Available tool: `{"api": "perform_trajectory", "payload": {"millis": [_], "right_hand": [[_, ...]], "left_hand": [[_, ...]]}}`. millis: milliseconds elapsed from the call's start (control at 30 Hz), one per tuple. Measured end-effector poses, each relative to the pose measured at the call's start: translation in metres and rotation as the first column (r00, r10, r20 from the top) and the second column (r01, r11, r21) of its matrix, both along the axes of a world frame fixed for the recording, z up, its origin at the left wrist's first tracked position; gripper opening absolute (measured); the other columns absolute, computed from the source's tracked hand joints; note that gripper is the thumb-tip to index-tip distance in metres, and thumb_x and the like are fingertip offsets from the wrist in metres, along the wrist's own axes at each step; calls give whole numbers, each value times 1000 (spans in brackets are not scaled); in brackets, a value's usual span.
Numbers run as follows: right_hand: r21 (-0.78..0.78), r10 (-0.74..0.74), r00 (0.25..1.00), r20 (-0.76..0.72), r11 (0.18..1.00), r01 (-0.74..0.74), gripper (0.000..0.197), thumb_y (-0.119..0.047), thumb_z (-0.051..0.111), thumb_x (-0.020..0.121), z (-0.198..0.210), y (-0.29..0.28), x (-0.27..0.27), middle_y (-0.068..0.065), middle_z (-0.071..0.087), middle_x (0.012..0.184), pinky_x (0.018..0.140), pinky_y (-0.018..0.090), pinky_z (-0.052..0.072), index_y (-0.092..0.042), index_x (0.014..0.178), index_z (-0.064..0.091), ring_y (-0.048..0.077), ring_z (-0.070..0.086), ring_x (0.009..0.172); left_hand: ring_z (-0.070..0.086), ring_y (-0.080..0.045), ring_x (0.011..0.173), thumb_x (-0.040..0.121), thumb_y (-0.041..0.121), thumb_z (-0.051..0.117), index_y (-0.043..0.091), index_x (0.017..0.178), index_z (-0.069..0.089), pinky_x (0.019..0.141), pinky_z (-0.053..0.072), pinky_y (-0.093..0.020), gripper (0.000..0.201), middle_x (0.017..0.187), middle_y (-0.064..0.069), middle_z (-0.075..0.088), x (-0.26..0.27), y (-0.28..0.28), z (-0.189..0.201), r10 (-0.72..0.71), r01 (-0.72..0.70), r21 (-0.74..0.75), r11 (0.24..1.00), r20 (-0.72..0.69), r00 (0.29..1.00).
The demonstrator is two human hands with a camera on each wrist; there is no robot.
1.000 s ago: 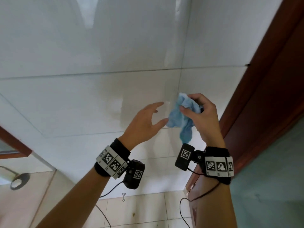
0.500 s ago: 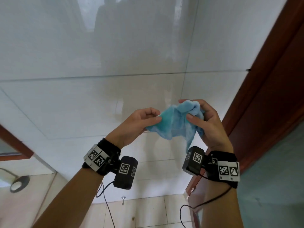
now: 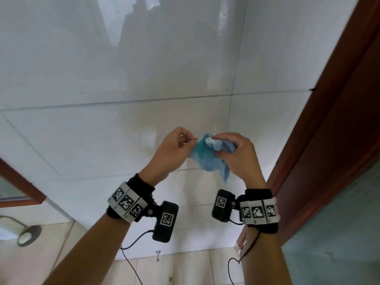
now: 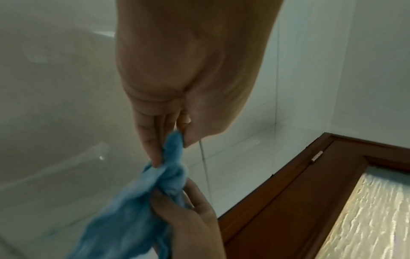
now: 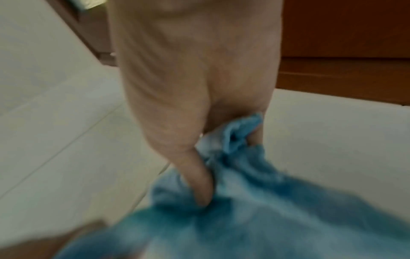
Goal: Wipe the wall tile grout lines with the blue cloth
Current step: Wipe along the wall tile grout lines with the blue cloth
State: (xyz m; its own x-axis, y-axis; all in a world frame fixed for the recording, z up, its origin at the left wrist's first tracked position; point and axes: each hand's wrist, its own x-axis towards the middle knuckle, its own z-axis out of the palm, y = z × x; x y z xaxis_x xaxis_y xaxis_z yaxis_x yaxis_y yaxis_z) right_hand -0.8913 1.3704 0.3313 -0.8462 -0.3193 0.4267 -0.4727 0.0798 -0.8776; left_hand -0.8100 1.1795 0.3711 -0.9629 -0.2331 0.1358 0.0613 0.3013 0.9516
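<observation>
The blue cloth (image 3: 207, 157) is bunched between both hands, in front of the white tiled wall (image 3: 123, 64). My left hand (image 3: 174, 149) pinches its left edge between thumb and fingers. My right hand (image 3: 236, 153) grips the crumpled right part, with a tail of cloth hanging below. In the left wrist view the left hand (image 4: 170, 143) nips a twisted end of the cloth (image 4: 137, 201). In the right wrist view the right hand (image 5: 210, 175) has its thumb dug into the cloth (image 5: 255, 201). A vertical grout line (image 3: 236, 68) and a horizontal grout line (image 3: 123, 101) cross just above the hands.
A dark red-brown wooden door frame (image 3: 329, 130) runs down the right side, close to my right hand. Beige floor tiles (image 3: 185, 268) lie below. A round drain fitting (image 3: 26, 236) sits at the lower left, and a brown frame corner (image 3: 24, 186) juts in at the left.
My left hand, open a second ago, has taken hold of the cloth's left edge. Both hands have drawn closer together and the cloth is more bunched between them.
</observation>
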Motion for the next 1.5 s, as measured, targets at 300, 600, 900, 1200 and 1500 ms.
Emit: {"api": "perform_trajectory", "payload": {"millis": [300,600,900,1200,1500], "right_hand": [[-469,483,772,414,840,-274,21,-22,65,100,-19,-4,-7,5,78,109,93,42,57,-13,117,73,24,72,108],[-496,452,778,436,842,-211,54,-46,45,105,-14,-12,-4,9,69,63,73,37,57,4,112,62,22,71,69],[-514,-395,862,318,691,507,25,-7,72,93,-34,21,-24,2,72,115,92,38,59,-24,111,70,14,69,105],[-618,-514,856,-60,693,372,40,10,74,87,-13,-10,-27,16,63,137,110,44,51,-7,123,70,26,57,135],[-500,-531,795,-293,794,346,33,3,72,93,-39,-55,-64,24,60,141,111,58,47,9,125,68,37,52,140]], "left_hand": [[67,-20,126,98,-19,51,1,126,57,108,53,-34,34,134,-11,68,-12,-2,6,-276,267,-83,960,-136,951],[68,-25,123,99,-14,49,-3,131,61,108,53,-44,35,133,-15,67,-19,-3,12,-364,333,-210,919,-135,921],[55,-19,131,94,10,70,18,143,56,104,53,-45,52,148,2,57,-23,-13,-1,-97,-242,-792,561,-353,931],[-2,-43,160,60,54,95,21,168,-2,130,1,-51,149,174,-19,-3,-49,4,-8,157,-463,-879,114,-444,882],[0,-41,160,60,57,93,15,168,4,131,4,-50,146,175,-15,0,-65,-18,-11,247,-507,-859,69,-478,843]]}}
